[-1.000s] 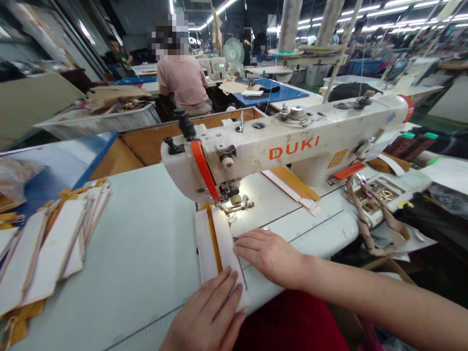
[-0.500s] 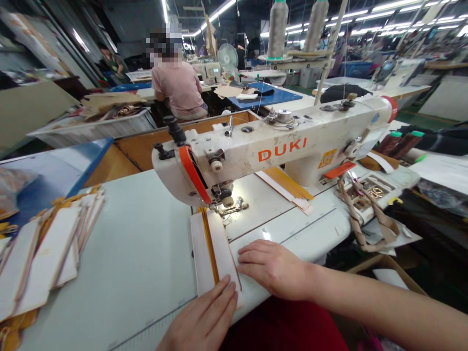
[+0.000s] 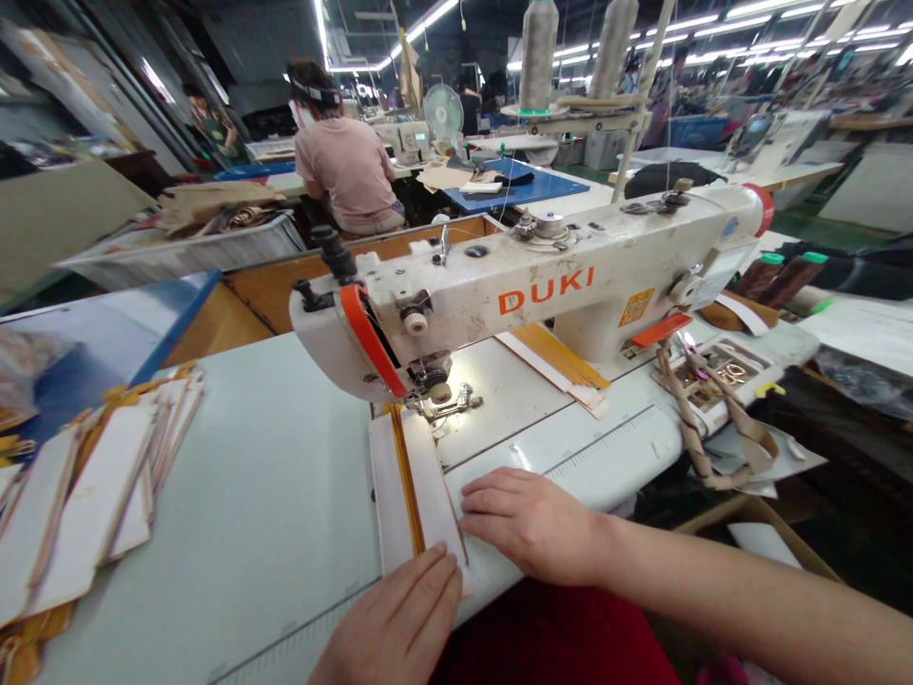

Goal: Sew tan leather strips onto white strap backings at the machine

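Note:
A white panel with a mustard zipper strip [image 3: 432, 476] down its middle lies on the sewing machine table, its far end under the needle area of the sewing machine [image 3: 549, 285]. My left hand [image 3: 399, 609] rests flat on the panel's near end, fingers stretched out together over the zipper. Beside the panel's right edge lies my right hand [image 3: 528, 518], palm down with its fingers extended, the fingertips at the edge. The machine's lamp lights the presser foot, and the needle itself is hard to make out.
Stacked white panels with mustard zippers [image 3: 106, 476] lie at the left. Yellow and white strips [image 3: 553, 362] sit behind the needle. A parts tray [image 3: 728, 376] stands at the right, with a beige strap [image 3: 703, 447] hanging over it. Another person [image 3: 346, 171] sits ahead.
The view has shifted very slightly. Both hands stay in nearly the same places, and the panel shows no clear movement against the machine.

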A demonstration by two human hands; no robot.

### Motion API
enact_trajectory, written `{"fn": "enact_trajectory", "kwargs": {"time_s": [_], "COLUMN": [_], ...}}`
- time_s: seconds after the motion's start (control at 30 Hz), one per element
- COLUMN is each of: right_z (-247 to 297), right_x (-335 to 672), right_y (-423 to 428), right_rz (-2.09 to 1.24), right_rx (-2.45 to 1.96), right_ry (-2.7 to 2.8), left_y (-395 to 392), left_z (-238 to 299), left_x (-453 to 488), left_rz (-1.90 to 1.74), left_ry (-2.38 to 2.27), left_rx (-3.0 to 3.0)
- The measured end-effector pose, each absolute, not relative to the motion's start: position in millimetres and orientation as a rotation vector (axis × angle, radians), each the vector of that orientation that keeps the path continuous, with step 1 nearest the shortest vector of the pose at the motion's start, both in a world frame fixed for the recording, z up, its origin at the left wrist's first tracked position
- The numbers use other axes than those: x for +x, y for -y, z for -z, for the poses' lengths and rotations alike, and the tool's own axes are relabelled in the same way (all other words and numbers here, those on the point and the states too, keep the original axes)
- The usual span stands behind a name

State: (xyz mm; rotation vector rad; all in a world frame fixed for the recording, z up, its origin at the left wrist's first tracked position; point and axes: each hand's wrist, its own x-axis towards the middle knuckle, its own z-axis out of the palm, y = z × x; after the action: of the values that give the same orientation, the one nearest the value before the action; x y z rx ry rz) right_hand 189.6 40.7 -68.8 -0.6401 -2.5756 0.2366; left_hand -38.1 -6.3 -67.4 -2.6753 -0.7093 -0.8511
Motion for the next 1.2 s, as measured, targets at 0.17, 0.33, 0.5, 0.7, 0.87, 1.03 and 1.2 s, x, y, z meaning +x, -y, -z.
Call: {"fn": "enact_trajectory", "kwargs": {"time_s": [0.17,0.33,0.5,0.7,0.87,1.03,1.2], "right_z": [70,71,70,72,70,67,62], "right_x": [190,189,190,190,192,189,187], "right_y": [-41,-41,-41,-40,-40,-36,-26], "right_rz": [-0.218,-0.203,-0.195,-0.201,-0.215,-0.249,-0.273], "right_rx": [-0.639,-0.637,-0.627,-0.642,-0.628,-0.594,-0.564], "right_ry": [2.568,2.556,2.557,2.557,2.543,2.491,2.514], "left_y": [6,5,7,7,5,6,8], "left_z": [72,68,62,50,46,42,45], "left_x": [-42,-45,-40,-30,-29,-26,-24], "left_rz": [0.84,0.843,0.768,0.751,0.742,0.741,0.766], "left_ry": [0.676,0.645,0.602,0.597,0.587,0.61,0.644], "left_rx": [-2.742,-2.771,-2.745,-2.719,-2.735,-2.711,-2.696]}}
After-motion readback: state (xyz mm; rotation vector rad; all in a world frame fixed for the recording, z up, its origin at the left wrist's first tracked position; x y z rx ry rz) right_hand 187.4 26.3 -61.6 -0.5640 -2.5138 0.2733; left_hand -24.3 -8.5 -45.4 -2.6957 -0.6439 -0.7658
